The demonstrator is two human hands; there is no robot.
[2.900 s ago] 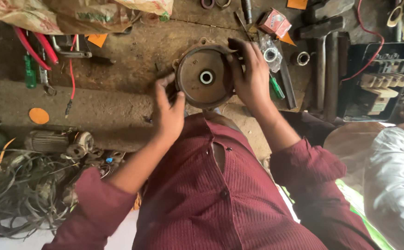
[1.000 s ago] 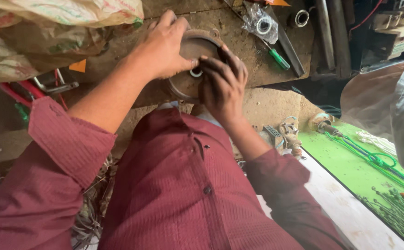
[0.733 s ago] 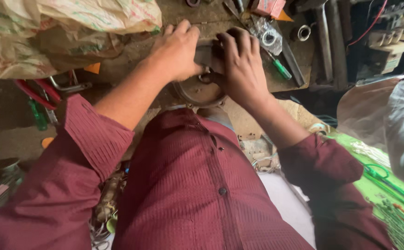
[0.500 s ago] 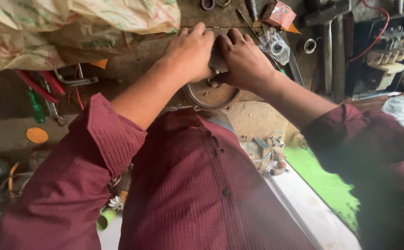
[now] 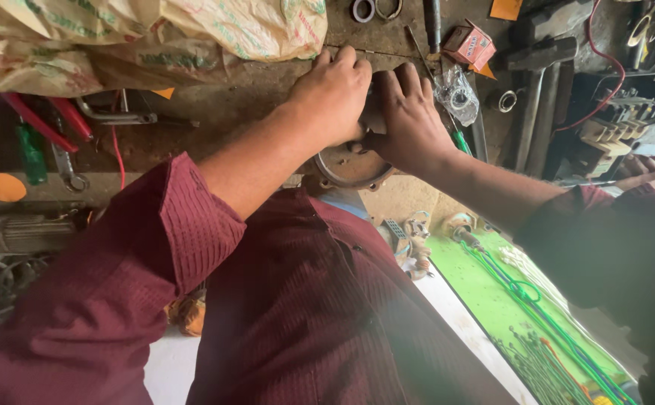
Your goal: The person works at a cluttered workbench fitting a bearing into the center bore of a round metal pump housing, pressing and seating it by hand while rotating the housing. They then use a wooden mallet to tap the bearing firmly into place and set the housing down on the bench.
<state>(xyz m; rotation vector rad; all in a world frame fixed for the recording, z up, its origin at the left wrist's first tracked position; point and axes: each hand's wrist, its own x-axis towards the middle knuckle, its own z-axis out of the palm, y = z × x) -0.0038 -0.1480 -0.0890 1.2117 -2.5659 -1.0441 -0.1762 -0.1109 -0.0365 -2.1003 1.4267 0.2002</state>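
Note:
A round, dirty metal motor end cover [image 5: 350, 166] rests at the near edge of the grimy workbench [image 5: 230, 112], just above my lap. My left hand [image 5: 332, 94] lies over its upper left part with fingers curled down on it. Pressed on from the right, my right hand [image 5: 410, 124] grips the same cover, thumb toward the middle. Both hands hide most of the cover; only its lower rim shows. My maroon shirt fills the lower part of the view.
A printed sack [image 5: 117, 37] lies at the bench's back left. Red-handled tools [image 5: 42, 124] and a green screwdriver [image 5: 31, 154] sit left. A small red box [image 5: 468, 43], a plastic bag with a bearing [image 5: 458, 97], rings and metal bars lie right. Another person's hand [image 5: 646, 171] is at far right above green wires [image 5: 526, 300].
Earlier both hands held the cover by its edges with its face exposed. Since then they moved onto its top and now cover most of it; the camera view shifted slightly.

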